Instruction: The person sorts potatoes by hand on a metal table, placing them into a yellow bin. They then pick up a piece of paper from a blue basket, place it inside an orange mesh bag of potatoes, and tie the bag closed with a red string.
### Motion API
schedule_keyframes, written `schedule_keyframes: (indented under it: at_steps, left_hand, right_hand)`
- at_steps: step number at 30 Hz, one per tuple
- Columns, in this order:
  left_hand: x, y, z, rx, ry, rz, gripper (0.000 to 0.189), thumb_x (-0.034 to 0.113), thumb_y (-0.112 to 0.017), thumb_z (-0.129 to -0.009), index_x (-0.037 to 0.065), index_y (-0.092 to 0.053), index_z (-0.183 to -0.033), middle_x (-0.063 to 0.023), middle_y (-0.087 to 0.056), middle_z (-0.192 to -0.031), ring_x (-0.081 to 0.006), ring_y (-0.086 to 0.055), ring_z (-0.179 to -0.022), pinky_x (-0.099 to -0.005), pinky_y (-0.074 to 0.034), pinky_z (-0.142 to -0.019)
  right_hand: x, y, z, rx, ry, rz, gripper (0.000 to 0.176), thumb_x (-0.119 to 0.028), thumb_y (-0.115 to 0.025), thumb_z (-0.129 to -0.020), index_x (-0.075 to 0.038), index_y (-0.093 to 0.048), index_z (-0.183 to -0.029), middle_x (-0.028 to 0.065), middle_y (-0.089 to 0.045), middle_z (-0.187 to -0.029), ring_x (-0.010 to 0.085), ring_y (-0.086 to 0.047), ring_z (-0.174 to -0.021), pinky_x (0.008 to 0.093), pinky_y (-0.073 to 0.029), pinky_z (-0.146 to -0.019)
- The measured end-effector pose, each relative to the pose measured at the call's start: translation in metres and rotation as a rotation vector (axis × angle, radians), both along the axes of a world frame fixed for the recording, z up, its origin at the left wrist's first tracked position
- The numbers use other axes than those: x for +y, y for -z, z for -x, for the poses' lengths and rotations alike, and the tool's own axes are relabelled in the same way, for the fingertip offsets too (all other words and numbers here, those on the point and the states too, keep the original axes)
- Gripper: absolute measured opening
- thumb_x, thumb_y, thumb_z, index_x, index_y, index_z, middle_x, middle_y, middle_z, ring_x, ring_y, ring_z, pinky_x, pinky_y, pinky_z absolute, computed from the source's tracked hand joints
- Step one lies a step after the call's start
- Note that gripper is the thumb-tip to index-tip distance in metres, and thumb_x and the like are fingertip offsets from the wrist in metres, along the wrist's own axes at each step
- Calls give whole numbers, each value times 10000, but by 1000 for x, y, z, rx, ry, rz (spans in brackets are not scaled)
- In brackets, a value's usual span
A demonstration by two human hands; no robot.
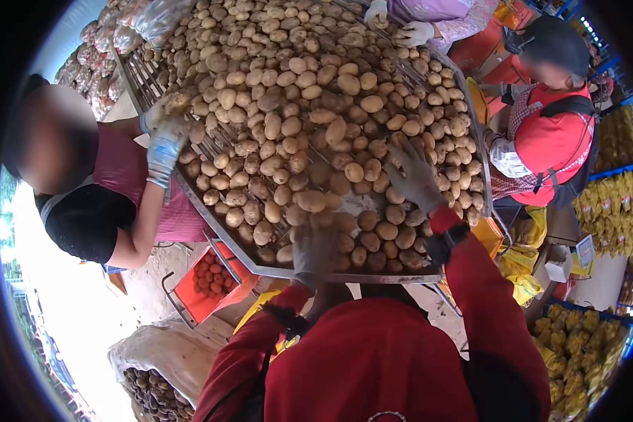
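A heap of potatoes (274,126) covers the sorting table (344,276), whose metal rim runs along the front. My right hand (413,176), in a grey glove, rests over potatoes right of centre with its fingers spread. Near the front rim, my left hand (315,250), also gloved, is over potatoes; motion smears its fingers. Several potatoes just above it are blurred too. Part of the table's bare surface (359,204) shows between the two hands.
Co-workers' gloved hands are at the left (165,144) and far (411,34) edges; a person in red (555,133) stands at right. An orange container (214,281) stands below the left rim, a large sack (169,352) lower left, and filled yellow net bags (577,352) at right.
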State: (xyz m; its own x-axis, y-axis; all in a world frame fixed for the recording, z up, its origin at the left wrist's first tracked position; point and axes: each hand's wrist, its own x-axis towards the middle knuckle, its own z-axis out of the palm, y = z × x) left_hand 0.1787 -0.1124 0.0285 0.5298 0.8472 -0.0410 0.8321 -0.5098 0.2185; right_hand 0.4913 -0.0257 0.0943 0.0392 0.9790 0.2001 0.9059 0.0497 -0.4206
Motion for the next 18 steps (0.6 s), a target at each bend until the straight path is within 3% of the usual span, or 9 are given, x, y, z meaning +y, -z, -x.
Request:
schedule_keyframes:
  at_steps: [3, 6, 7, 9, 10, 12, 14, 16, 18]
  left_hand:
    - [-4, 2, -12, -149, 124, 115, 617, 360, -634, -900, 136, -517, -1464, -224, -368, -1587, -446, -347, -1468, -569, -237, -1217]
    - [4, -12, 2, -266, 84, 162, 551, 299, -642, -888, 112, -571, -1401, -226, -435, -1534, -433, -401, -1431, -540, -279, -1204]
    - [8, -18, 13, -298, 60, 156, 530, 279, -644, -885, 101, -587, -1381, -225, -457, -1516, -427, -421, -1416, -532, -294, -1197]
    - [23, -10, 51, -352, -152, -23, 488, 231, -637, -880, 67, -616, -1340, -219, -523, -1451, -415, -456, -1384, -524, -350, -1159]
    - [35, -39, 59, -370, -226, -172, 527, 194, -634, -873, 36, -589, -1374, -230, -523, -1464, -418, -479, -1355, -516, -390, -1127]
    - [53, 1, 100, -239, -425, -264, 547, 301, -605, -936, 38, -561, -1413, -199, -493, -1519, -412, -456, -1387, -526, -353, -1155]
    - [58, 30, 119, -225, -608, -177, 587, 351, -580, -960, 42, -521, -1456, -191, -459, -1556, -412, -410, -1436, -523, -310, -1186]
    - [57, 6, 97, 32, -562, -59, 593, 362, -572, -971, 61, -498, -1478, -206, -430, -1572, -412, -372, -1465, -524, -269, -1207]
    - [56, 2, 100, 42, -453, -79, 556, 354, -572, -971, 90, -530, -1459, -217, -414, -1577, -400, -361, -1475, -529, -261, -1207]
  right_hand:
    - [51, 18, 10, -28, 138, 141, 445, -348, -566, -969, -172, -591, -1377, 167, -516, -1487, 429, -406, -1425, 574, -342, -1135]
    - [54, 41, 67, -373, 57, 52, 434, -399, -521, -981, -182, -610, -1347, 155, -537, -1466, 417, -449, -1373, 600, -340, -1116]
    - [51, 51, 74, -340, 19, 29, 413, -399, -518, -980, -186, -621, -1319, 137, -552, -1447, 406, -470, -1342, 611, -337, -1104]
    - [40, 69, 88, -235, -100, 34, 357, -378, -535, -970, -189, -644, -1253, 111, -580, -1402, 381, -500, -1295, 627, -338, -1075]
    - [28, 74, 97, -169, -180, 67, 322, -356, -554, -961, -188, -655, -1217, 103, -594, -1376, 367, -509, -1280, 633, -342, -1059]
    - [-3, -7, 116, -135, -251, 545, 417, -382, -541, -956, -180, -637, -1308, 119, -591, -1371, 325, -485, -1361, 641, -296, -1125]
    - [-46, 26, 107, -48, -278, -155, 396, -390, -607, -922, -176, -682, -1246, 88, -638, -1287, 293, -542, -1301, 603, -373, -1051]
    - [-63, 35, 90, -94, -475, -130, 379, -333, -680, -893, -224, -654, -1255, 85, -616, -1325, 332, -570, -1247, 613, -373, -1063]
    - [-58, 34, 70, 77, -602, 3, 382, -295, -690, -890, -206, -647, -1259, 94, -614, -1324, 324, -579, -1236, 610, -377, -1070]
